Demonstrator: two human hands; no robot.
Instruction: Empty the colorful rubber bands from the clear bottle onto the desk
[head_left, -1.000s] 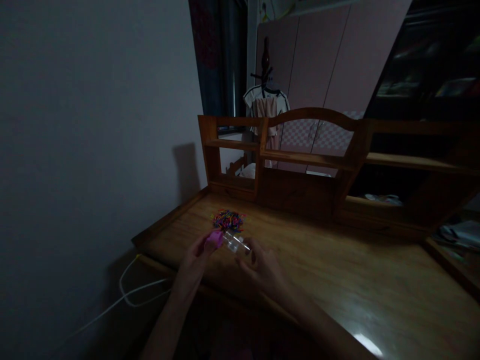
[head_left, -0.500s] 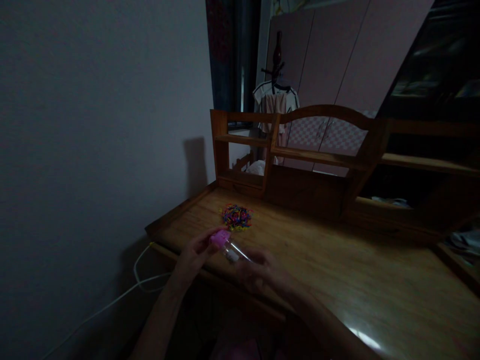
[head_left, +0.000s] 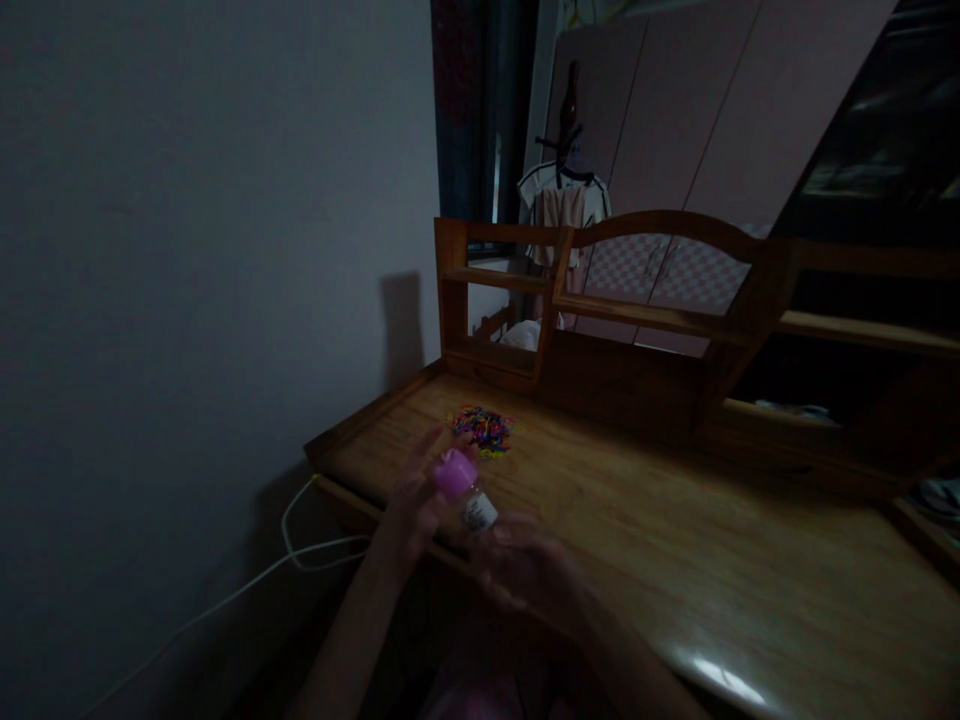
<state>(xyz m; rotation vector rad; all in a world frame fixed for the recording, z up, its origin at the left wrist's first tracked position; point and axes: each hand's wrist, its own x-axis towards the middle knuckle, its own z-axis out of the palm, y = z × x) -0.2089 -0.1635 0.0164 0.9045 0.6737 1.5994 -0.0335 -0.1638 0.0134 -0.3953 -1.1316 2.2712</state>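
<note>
A small clear bottle [head_left: 478, 511] with a pink cap and a white label is tilted between my two hands above the near edge of the desk. Around the pink cap [head_left: 455, 473], my left hand [head_left: 412, 505] has its fingers loosely curled, some of them behind it. The lower end of the bottle is in the fingers of my right hand [head_left: 525, 565], which partly hide it. Both hands are a little blurred. Just beyond them a loose pile of small, thin multicoloured pieces [head_left: 486, 428] lies on the desk; their exact kind is too small to tell.
The wooden desk [head_left: 660, 520] has a raised shelf unit [head_left: 622, 315] along its back. A pale wall [head_left: 225, 250] borders the left side. A white cable [head_left: 285, 560] hangs by the left edge. Clothes [head_left: 562, 205] hang on a stand behind, before a pink wardrobe [head_left: 682, 120].
The bottle has turned so its label faces me and its cap stands higher. My left fingers have spread and shifted on the cap. The view has swung slightly left.
</note>
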